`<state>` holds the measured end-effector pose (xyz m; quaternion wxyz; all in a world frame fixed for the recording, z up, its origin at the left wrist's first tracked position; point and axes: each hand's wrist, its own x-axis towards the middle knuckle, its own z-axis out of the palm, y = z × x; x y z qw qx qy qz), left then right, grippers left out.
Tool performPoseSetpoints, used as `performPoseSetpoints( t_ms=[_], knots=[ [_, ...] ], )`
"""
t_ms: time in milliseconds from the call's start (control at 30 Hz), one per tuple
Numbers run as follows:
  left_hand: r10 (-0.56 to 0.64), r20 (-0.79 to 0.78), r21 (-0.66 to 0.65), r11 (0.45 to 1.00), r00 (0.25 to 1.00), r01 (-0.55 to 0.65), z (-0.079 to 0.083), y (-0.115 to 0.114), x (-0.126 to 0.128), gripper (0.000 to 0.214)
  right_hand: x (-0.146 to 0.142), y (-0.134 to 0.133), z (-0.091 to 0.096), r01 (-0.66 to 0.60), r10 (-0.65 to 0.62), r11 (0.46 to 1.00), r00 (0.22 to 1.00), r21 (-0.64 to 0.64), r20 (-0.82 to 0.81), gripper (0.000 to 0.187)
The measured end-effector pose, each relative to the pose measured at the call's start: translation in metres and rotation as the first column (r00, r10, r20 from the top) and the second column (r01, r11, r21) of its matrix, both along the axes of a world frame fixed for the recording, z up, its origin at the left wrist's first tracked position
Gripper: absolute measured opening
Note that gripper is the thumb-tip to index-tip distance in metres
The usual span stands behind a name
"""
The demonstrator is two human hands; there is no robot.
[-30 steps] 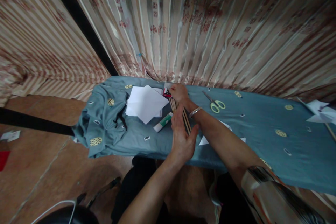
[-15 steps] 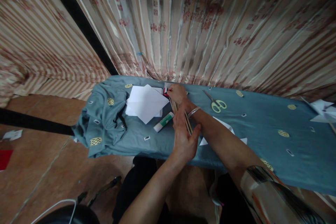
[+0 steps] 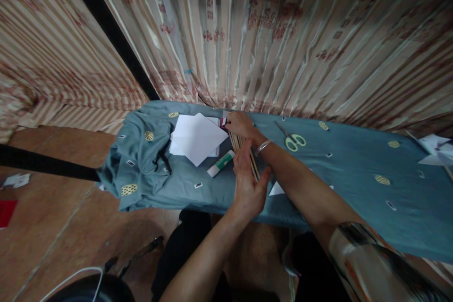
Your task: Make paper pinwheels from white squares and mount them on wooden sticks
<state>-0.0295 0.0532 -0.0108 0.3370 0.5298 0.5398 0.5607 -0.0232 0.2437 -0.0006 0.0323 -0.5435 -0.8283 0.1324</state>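
Observation:
A bundle of thin wooden sticks [image 3: 254, 166] lies on the cloth-covered table. My left hand [image 3: 248, 186] rests flat along the sticks, its fingers stretched out and its thumb spread to the side. At the far end of the bundle my right hand [image 3: 239, 124] has its fingers pinched together, touching a small red and white packet [image 3: 224, 121]; what exactly is between the fingertips is hidden. A green and white glue stick [image 3: 221, 164] lies just left of my left hand. White paper sheets [image 3: 198, 139] are stacked farther left.
Scissors with pale green handles [image 3: 290, 138] lie right of my hands. Folded white paper [image 3: 276, 189] is partly covered by my right forearm. A white paper pinwheel [image 3: 436, 148] sits at the right edge. Behind the blue tablecloth [image 3: 354, 160] hangs a patterned curtain [image 3: 247, 47].
My right hand and forearm have shifted slightly, covering more of the folded paper. My left hand stays in place on the sticks.

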Motion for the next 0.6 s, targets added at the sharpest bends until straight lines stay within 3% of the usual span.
performPoseSetpoints(
  t_ms=[167, 333, 500, 600],
  knots=[
    [-0.001, 0.006, 0.015, 1.000, 1.000, 0.001, 0.001, 0.000, 0.000, 0.064, 0.002, 0.001, -0.006, 0.025, -0.024, 1.000, 0.997, 0.008, -0.077, 0.028],
    [0.000, 0.003, 0.023, 1.000, 1.000, 0.000, 0.001, 0.001, -0.001, 0.064, 0.006, 0.002, -0.012, 0.084, -0.079, 0.996, 0.964, 0.012, -0.255, 0.024],
    [0.035, 0.053, 0.029, 0.999, 0.998, -0.037, -0.002, 0.004, -0.003, 0.063, 0.022, -0.008, -0.009, 0.120, -0.142, 0.990, 0.850, -0.076, -0.508, 0.020],
    [0.076, 0.239, -0.028, 0.997, 0.968, -0.072, -0.006, 0.009, -0.003, 0.056, 0.050, -0.035, 0.001, 0.123, -0.193, 0.981, 0.738, -0.152, -0.646, 0.024]
  ],
)
